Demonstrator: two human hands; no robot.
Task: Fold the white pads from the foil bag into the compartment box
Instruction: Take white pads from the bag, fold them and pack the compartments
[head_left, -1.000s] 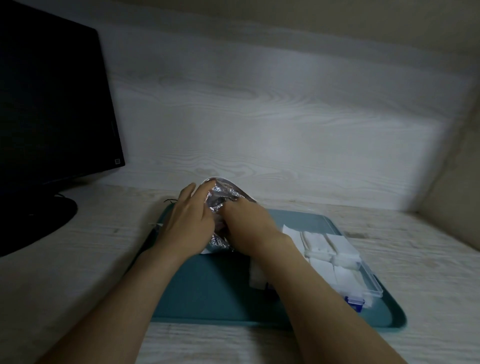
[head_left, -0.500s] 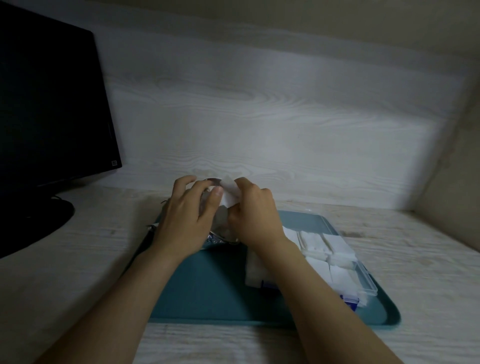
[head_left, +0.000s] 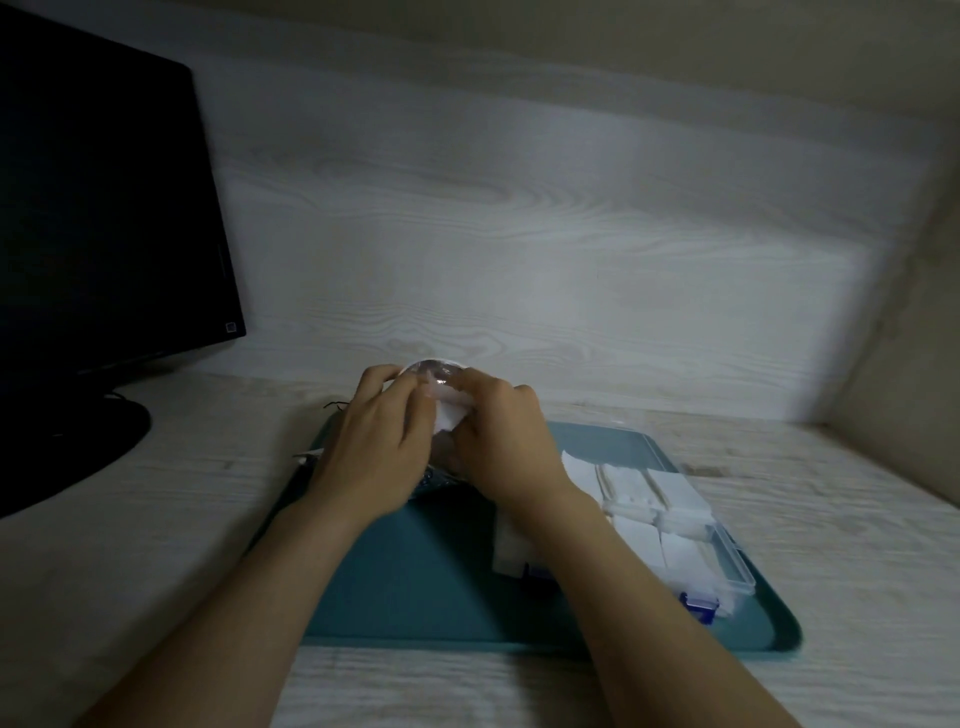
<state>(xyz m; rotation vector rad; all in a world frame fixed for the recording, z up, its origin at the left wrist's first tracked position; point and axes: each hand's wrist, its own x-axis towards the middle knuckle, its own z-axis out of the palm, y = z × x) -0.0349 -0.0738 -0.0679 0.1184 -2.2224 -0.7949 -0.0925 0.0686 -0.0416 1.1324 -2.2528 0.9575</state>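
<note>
My left hand (head_left: 382, 441) and my right hand (head_left: 501, 441) meet over the far left part of a teal tray (head_left: 431, 587). Between their fingers they pinch a small white pad (head_left: 447, 418). Behind and under the hands sits the shiny foil bag (head_left: 439, 370), mostly hidden. To the right on the tray lies the clear compartment box (head_left: 727, 564) with white folded pads (head_left: 636, 540) in its compartments. My right forearm covers the box's left end.
A black monitor (head_left: 104, 218) on a round stand (head_left: 78, 452) occupies the left of the light wooden desk (head_left: 857, 545). A wooden back wall runs behind the tray, and a side wall closes the right.
My right hand has drawn a white pad out of the foil bag. Both hands rose a little and now hold the pad between them, above the bag.
</note>
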